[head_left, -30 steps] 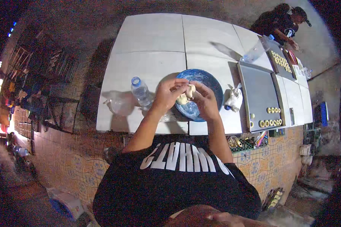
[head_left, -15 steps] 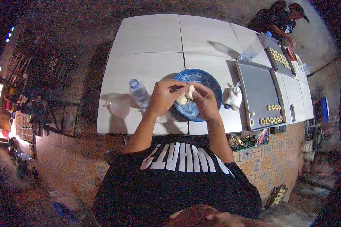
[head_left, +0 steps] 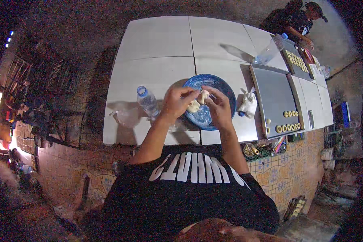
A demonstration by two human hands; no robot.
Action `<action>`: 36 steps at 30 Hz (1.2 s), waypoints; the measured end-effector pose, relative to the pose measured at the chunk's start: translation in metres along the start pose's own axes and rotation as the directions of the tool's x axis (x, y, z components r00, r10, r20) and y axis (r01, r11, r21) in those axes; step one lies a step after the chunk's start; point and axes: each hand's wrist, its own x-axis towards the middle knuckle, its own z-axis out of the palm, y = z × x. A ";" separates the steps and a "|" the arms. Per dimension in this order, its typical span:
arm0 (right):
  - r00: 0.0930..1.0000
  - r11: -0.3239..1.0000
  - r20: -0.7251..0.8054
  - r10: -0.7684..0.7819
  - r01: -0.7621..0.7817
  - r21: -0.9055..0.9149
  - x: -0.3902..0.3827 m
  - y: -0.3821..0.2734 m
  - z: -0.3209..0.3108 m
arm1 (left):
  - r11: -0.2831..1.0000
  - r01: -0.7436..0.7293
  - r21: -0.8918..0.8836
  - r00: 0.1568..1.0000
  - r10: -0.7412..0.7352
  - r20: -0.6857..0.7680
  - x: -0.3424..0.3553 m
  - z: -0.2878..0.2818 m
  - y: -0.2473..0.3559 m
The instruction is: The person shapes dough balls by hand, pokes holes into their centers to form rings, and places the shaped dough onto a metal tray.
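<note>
Above a blue basin (head_left: pixel 205 121) with whitish smears inside, my two hands work close together. My left hand (head_left: pixel 176 103) is closed around a pale lump of dough (head_left: pixel 194 106), its thumb and forefinger pointing toward the other hand. Between the fingertips of my right hand (head_left: pixel 220 109) is a smaller piece of dough (head_left: pixel 204 96), bent over at the top. Whether the two pieces are joined cannot be made out. To the right, a dark baking tray (head_left: pixel 275 92) carries several small dough rings (head_left: pixel 288 128) along its near end.
A clear plastic bottle (head_left: pixel 148 101), uncapped, and a clear plastic bag (head_left: pixel 126 114) are left of the basin. A white knotted bag (head_left: pixel 249 105) lies between basin and tray. At the far right, another person (head_left: pixel 300 24) stands by a second tray of rings (head_left: pixel 296 60).
My left fingers have drawn slightly away from the smaller dough piece, leaving it in my right fingertips. The basin and trays stay in place.
</note>
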 end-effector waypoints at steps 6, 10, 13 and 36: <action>0.998 0.998 0.010 -0.057 0.057 -0.012 0.001 0.006 -0.004 | 0.952 0.167 -0.257 0.985 -0.152 0.079 0.002 0.007 -0.002; 0.996 0.997 -0.081 -0.047 0.052 0.054 0.003 0.008 -0.007 | 0.989 0.036 -0.144 0.999 -0.030 0.043 0.002 0.012 0.003; 0.994 0.996 -0.080 -0.076 0.080 0.045 0.001 0.005 -0.006 | 0.995 -0.070 0.065 0.996 0.067 0.061 0.004 0.009 0.000; 0.977 0.942 0.102 -0.186 0.207 -0.263 -0.012 -0.035 -0.005 | 0.889 0.325 -0.323 0.877 -0.156 0.454 0.013 -0.013 -0.010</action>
